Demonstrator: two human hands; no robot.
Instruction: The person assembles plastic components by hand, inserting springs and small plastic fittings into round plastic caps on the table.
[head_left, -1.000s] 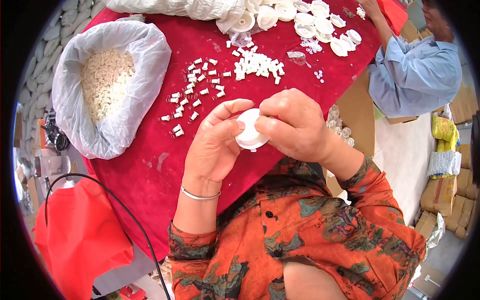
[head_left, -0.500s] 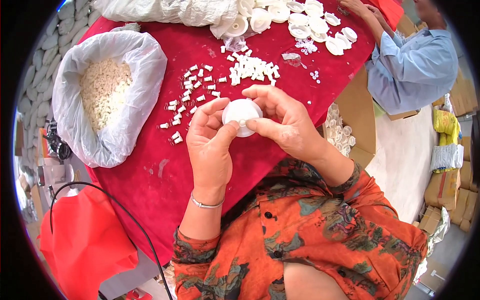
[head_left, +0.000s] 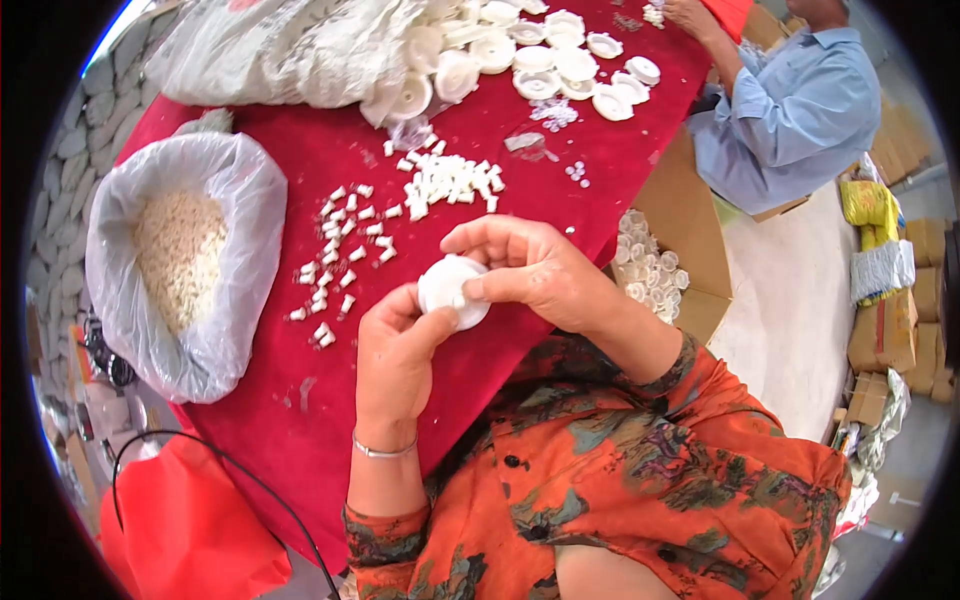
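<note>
Left hand (head_left: 393,352) and right hand (head_left: 548,277) half-closed, pinching round white plastic disc (head_left: 442,283); left thumb shifted rimward; disc still in work.

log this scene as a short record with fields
left hand: holds white disc, thumb at its near edge
right hand: thumb on the disc's face
red cloth: small white spools, white round caps beyond
left side: plastic bag of pale pieces
right side: cardboard box of translucent cups
far right: person in blue shirt
</note>
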